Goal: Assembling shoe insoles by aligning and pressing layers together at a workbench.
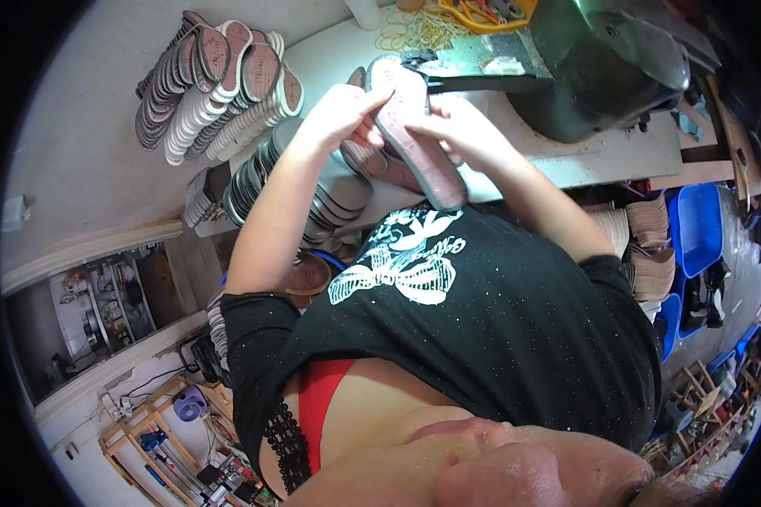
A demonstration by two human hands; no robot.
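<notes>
A long pinkish-brown shoe sole (pixel 432 166) with a grey rim is held between both hands, in front of my chest. My left hand (pixel 344 118) is closed on its left edge near the upper end, thumb on the face. From the right, my right hand (pixel 457 128) grips the sole around its middle, with the thumb across the top and the other fingers partly hidden underneath. The sole's upper end is beside the narrow arm of a green machine (pixel 604 72). More pinkish soles (pixel 364 158) lie on the table under my hands.
Stacks of white- and dark-rimmed soles (pixel 228 84) stand at the far left, with dark soles (pixel 338 186) nearer. Yellow bands (pixel 414 32) and a yellow tray (pixel 516 19) of tools lie at the back. At right are beige sole stacks (pixel 647 228) and a blue bin (pixel 696 228).
</notes>
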